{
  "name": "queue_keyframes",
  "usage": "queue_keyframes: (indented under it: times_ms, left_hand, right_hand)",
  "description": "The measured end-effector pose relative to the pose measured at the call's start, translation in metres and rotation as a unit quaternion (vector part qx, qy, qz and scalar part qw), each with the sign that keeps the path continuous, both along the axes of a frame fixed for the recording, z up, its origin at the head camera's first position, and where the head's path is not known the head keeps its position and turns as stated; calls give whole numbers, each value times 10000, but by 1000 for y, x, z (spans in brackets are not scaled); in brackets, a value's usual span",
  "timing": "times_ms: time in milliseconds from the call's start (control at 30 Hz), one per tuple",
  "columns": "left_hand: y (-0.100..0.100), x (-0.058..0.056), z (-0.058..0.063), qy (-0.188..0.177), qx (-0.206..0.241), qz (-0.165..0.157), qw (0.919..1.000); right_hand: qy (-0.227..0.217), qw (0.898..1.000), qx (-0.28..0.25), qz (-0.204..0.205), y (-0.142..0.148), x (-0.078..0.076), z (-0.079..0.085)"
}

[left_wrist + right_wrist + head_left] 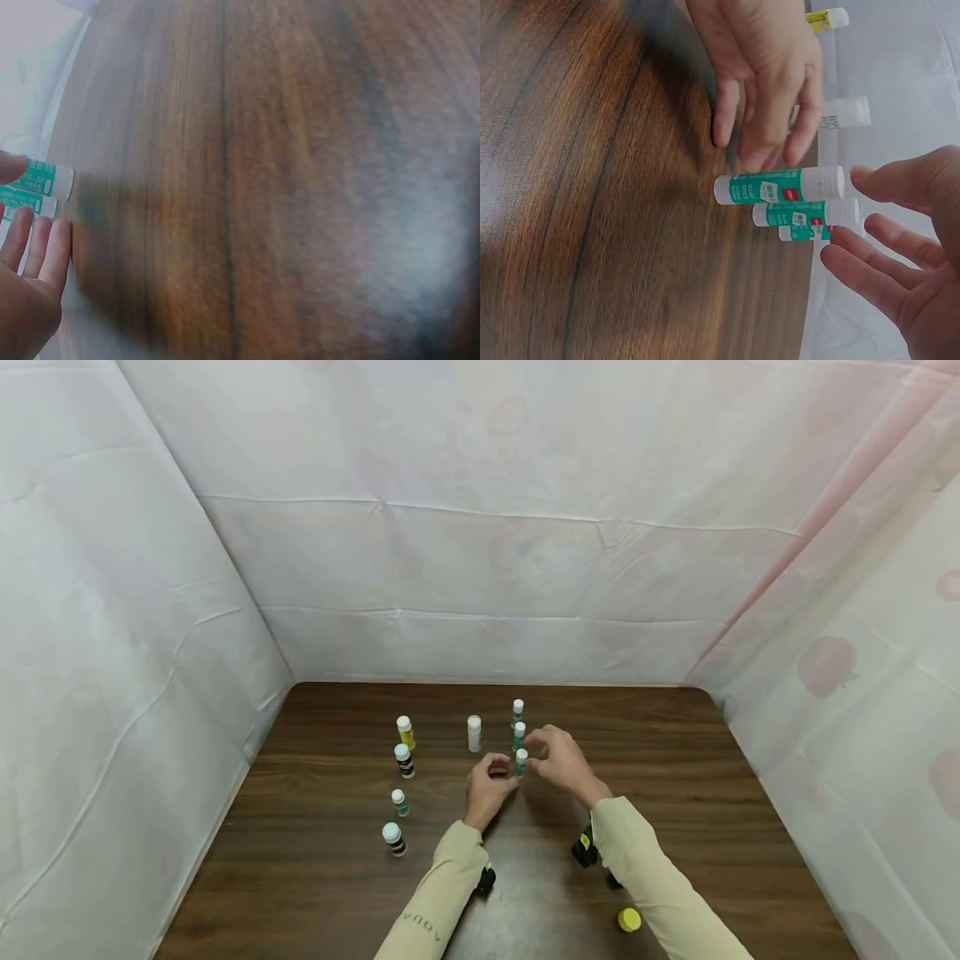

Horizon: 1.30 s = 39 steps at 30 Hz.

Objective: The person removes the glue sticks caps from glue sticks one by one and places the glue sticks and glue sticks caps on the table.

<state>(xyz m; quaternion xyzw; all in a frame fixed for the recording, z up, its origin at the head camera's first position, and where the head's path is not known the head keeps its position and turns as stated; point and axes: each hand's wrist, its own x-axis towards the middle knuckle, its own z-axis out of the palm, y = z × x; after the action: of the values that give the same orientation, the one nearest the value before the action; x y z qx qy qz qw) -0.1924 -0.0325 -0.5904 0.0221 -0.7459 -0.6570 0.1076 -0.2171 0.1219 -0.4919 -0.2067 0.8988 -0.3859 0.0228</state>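
Observation:
Three green-labelled glue sticks with white caps stand in a row running away from me; the nearest glue stick (521,761) (780,186) is between my hands. My left hand (491,781) (769,90) hangs just left of it with its fingers straight and their tips close to the tube, not wrapped round it. My right hand (558,758) (900,247) hovers on the other side with spread, relaxed fingers, one fingertip (861,174) right by the cap. In the left wrist view, two green sticks (37,177) show at the left edge beside my straight fingers (45,247).
On the dark wooden table (675,760), a white tube (474,732) stands left of the row. Farther left stands a column: yellow stick (405,732), black-labelled bottle (404,760), small green one (400,802), another black-labelled one (393,839). A yellow cap (629,919) lies near my right sleeve. White sheeting walls the table.

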Motion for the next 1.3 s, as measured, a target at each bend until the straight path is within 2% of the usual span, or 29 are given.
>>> queue_keyframes:
  times_ms: [167,400,567,767,867,1100,1300]
  left_hand:
    - [3,-3,5,57,-249,-13,9997]
    - [7,-5,9,86,-438,-62,9990]
    - [7,-5,11,82,-435,-115,9990]
    - [4,-3,12,151,-391,-259,9988]
    - [3,0,16,284,-361,-369,9983]
    - [-9,23,65,816,-251,-1055,9908]
    - [-16,20,59,1523,-619,-1010,9812]
  right_hand:
    - [29,9999,-16,139,-10,-2,-5]
    - [338,9986,303,254,-21,-3,-11]
    - [528,9973,423,288,-22,-1,-11]
    - [538,9973,427,267,-19,0,-9]
    - [429,9982,317,267,-17,2,-5]
    - [405,9988,-11,284,-14,11,10]
    - [616,9955,-619,363,-6,24,25]
